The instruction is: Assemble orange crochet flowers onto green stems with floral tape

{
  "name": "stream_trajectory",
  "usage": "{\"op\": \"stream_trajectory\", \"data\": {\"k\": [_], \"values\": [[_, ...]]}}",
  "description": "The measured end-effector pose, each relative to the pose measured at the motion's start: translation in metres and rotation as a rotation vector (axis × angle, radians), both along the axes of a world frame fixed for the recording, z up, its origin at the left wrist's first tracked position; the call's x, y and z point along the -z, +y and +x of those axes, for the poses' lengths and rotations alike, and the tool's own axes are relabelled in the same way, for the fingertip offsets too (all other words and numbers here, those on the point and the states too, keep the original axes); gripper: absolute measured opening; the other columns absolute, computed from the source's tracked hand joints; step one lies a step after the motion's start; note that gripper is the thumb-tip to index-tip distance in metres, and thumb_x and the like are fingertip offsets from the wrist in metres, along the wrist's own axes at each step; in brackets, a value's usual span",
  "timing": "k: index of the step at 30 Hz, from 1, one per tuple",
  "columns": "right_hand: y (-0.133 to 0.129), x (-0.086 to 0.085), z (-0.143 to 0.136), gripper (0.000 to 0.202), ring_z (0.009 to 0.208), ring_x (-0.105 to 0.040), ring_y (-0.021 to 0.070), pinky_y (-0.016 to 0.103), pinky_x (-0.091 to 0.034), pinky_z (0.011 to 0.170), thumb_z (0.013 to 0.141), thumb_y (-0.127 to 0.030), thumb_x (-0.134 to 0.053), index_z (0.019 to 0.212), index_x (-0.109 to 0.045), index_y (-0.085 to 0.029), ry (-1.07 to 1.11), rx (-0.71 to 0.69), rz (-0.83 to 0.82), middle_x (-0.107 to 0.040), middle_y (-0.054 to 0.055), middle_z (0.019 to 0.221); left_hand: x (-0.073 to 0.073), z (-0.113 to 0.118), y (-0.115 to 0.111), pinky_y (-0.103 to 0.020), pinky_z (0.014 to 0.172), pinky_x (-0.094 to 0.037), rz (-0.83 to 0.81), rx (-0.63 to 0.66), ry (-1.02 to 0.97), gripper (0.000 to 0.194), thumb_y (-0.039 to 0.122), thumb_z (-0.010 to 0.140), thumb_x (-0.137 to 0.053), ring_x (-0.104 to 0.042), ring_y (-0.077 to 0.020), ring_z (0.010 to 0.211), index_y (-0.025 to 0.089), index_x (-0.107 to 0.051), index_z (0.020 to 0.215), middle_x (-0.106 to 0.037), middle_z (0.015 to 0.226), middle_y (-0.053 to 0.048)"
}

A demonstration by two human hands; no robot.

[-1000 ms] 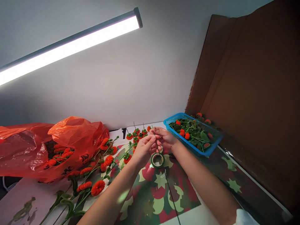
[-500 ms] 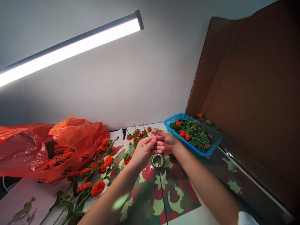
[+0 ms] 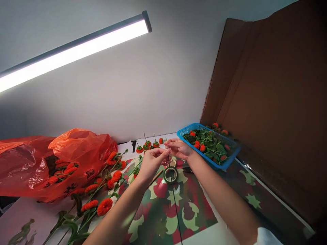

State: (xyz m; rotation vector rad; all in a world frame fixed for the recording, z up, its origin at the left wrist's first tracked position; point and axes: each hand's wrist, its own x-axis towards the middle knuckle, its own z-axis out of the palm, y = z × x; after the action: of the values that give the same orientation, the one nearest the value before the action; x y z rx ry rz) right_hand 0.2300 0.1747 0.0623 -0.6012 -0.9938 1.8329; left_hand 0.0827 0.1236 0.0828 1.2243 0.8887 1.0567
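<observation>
A long, thin dark stem (image 3: 176, 206) runs from my fingers down past the lower edge of the view. My left hand (image 3: 154, 161) pinches it between thumb and fingertips. Just above and to the right, my right hand (image 3: 178, 148) pinches its upper end, where a short greenish tip shows. What else the fingertips may hold is too small to make out. Below both hands a roll of green tape (image 3: 165, 175) lies on the camouflage-patterned mat (image 3: 163, 221). A thin brown stick (image 3: 156, 177) rests beside the roll, partly behind my left hand.
At the left, a red plastic bag (image 3: 84, 149) holds orange fuzzy flowers. More flowers on green stems (image 3: 104, 206) lie beside it. Small flower heads (image 3: 147, 144) stand behind my hands. A blue basket (image 3: 183, 132) of flowers and leaves sits back right, against a cardboard panel (image 3: 265, 85).
My hands have come slightly apart, with the left fingers now lower on the stem. The stick and a dark object near my right wrist have come into sight. The whole view has shifted slightly.
</observation>
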Motion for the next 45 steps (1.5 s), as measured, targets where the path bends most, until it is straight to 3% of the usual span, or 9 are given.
{"op": "stream_trajectory", "data": {"k": [5,13,16,21,29,34,38,42,45], "values": [[0.002,0.005,-0.002,0.022,0.045,-0.052,0.0079,0.021,-0.046,0.047,0.07,-0.029,-0.075,0.077,-0.064,-0.012,0.036,-0.066,-0.015,-0.055,-0.005,0.052,0.006,0.002,0.002,-0.018,0.052,-0.044,0.039,0.015,-0.073,0.028,0.039,0.067,-0.074,-0.056,-0.01,0.056,0.012,-0.068,0.072,-0.062,0.062,-0.002],[0.004,0.014,-0.011,0.014,0.041,-0.052,0.0092,0.021,-0.045,0.039,0.087,-0.029,-0.055,0.084,-0.058,-0.015,0.122,-0.179,-0.126,-0.053,-0.007,0.051,0.019,0.01,0.008,-0.015,0.053,-0.046,-0.19,0.11,-0.419,0.027,0.03,0.061,-0.08,-0.054,-0.0058,0.054,0.013,-0.066,0.077,-0.059,0.063,0.001],[0.004,0.009,-0.009,0.011,0.044,-0.053,0.0088,0.021,-0.046,0.044,0.084,-0.024,-0.06,0.08,-0.061,-0.014,0.068,-0.149,-0.141,-0.054,-0.006,0.052,0.017,0.006,0.01,-0.018,0.052,-0.048,-0.22,0.078,-0.317,0.034,0.034,0.056,-0.083,-0.056,-0.0086,0.054,0.012,-0.066,0.075,-0.061,0.062,-0.001],[0.002,-0.001,-0.006,0.01,0.051,-0.053,0.0064,0.018,-0.043,0.05,0.071,-0.016,-0.073,0.071,-0.065,-0.01,0.009,-0.024,-0.113,-0.06,-0.001,0.058,0.013,-0.005,0.014,-0.015,0.051,-0.046,-0.097,-0.079,-0.047,0.032,0.033,0.06,-0.081,-0.056,-0.0079,0.055,0.01,-0.068,0.079,-0.064,0.066,-0.003],[-0.002,0.001,-0.011,0.014,0.052,-0.056,0.0099,0.024,-0.047,0.055,0.081,-0.026,-0.065,0.079,-0.066,-0.012,0.165,-0.22,-0.148,-0.056,-0.003,0.053,0.015,0.004,0.012,-0.014,0.046,-0.046,-0.265,0.032,-0.354,0.032,0.027,0.052,-0.084,-0.05,-0.0052,0.046,0.014,-0.067,0.076,-0.057,0.056,0.003],[0.006,0.003,-0.007,0.005,0.05,-0.05,0.0053,0.017,-0.041,0.05,0.073,-0.016,-0.071,0.071,-0.069,-0.011,0.066,-0.07,-0.125,-0.059,-0.002,0.057,0.017,-0.001,0.017,-0.017,0.045,-0.045,-0.217,-0.072,-0.055,0.036,0.037,0.05,-0.083,-0.052,-0.0086,0.049,0.012,-0.064,0.067,-0.058,0.057,0.0],[0.008,0.002,-0.003,0.007,0.057,-0.053,0.0052,0.016,-0.042,0.053,0.065,-0.015,-0.077,0.07,-0.072,-0.013,-0.043,-0.015,-0.094,-0.067,0.002,0.072,0.009,-0.008,0.017,-0.015,0.04,-0.034,-0.1,-0.133,0.182,0.037,0.04,0.051,-0.082,-0.041,-0.0051,0.044,0.012,-0.062,0.064,-0.049,0.05,0.004],[0.009,0.003,-0.003,0.016,0.057,-0.053,0.0068,0.018,-0.041,0.051,0.06,-0.021,-0.081,0.07,-0.072,-0.013,0.048,-0.078,-0.095,-0.065,0.001,0.067,0.0,-0.005,0.014,-0.015,0.041,-0.034,-0.072,-0.135,0.17,0.039,0.042,0.048,-0.083,-0.039,-0.0055,0.047,0.013,-0.064,0.068,-0.053,0.054,0.002],[0.011,0.007,-0.006,0.021,0.056,-0.052,0.0071,0.02,-0.042,0.054,0.06,-0.025,-0.082,0.075,-0.073,-0.013,0.122,-0.188,-0.1,-0.061,-0.001,0.061,0.004,-0.002,0.014,-0.015,0.041,-0.034,-0.16,-0.11,0.06,0.038,0.037,0.043,-0.085,-0.04,-0.0055,0.048,0.016,-0.065,0.066,-0.056,0.058,0.001]]}}
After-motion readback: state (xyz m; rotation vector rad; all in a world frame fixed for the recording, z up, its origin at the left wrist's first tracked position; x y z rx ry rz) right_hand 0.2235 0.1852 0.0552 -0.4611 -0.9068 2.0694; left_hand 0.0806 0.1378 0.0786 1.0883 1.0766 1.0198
